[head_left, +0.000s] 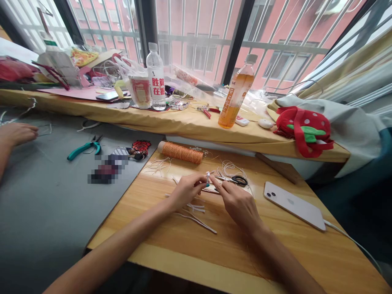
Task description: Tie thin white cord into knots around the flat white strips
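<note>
Tabletop of glossy yellow-brown wood (241, 253) fills the frame's lower middle. Just below centre, the right hand (238, 200) extends its index finger, its grip unclear, toward the left hand (187, 190). Black-handled metal scissors (239, 180) lie just beyond; a short white strip (208, 176) stands upright, pinched in the left fingertips.

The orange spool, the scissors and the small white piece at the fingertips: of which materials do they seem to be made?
Orange spool: wound thread or thin cord, slightly glossy, as fine strands show. Scissors: smooth black handles, probably plastic; grey blades, seemingly metal by their shine. Small white piece: perhaps cord or plastic, but too small here to tell.
</note>
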Tool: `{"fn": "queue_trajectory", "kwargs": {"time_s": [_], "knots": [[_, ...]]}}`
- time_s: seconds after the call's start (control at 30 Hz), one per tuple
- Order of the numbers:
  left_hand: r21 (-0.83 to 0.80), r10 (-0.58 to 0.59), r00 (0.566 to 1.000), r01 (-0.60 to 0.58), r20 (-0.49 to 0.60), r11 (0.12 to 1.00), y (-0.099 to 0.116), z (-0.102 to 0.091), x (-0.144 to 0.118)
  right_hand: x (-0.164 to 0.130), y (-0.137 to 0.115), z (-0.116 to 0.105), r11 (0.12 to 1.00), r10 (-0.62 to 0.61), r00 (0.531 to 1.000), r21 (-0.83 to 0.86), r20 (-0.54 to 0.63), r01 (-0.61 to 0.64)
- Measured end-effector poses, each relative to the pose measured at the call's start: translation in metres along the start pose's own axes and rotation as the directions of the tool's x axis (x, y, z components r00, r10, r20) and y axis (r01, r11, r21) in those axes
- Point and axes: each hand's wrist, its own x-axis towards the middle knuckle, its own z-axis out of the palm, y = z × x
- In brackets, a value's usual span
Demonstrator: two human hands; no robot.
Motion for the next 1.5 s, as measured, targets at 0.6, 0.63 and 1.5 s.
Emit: {"fn": "queue_trajectory", "kwargs": {"time_s": [0.6, 0.63, 1.5], "knots": [[0.074, 0.174, 0.985, -0.174, 0.004, 0.982, -0.001, -0.003, 0.0, 0.001, 0.004, 0.003, 0.999, -0.04, 0.993, 0.031, -0.107, 0.043], [0.084, 0.162, 0.987, -0.162, 0.002, 0.983, 0.0, -0.004, 0.0, 0.001, 0.004, 0.004, 0.999, -0.023, 0.992, 0.033, -0.12, 0.027], [0.238, 0.226, 0.973, -0.23, 0.042, 0.944, -0.013, 0.002, -0.004, 0.005, 0.005, 0.002, 0.971, 0.107, 0.992, 0.208, 0.062, -0.117]]}}
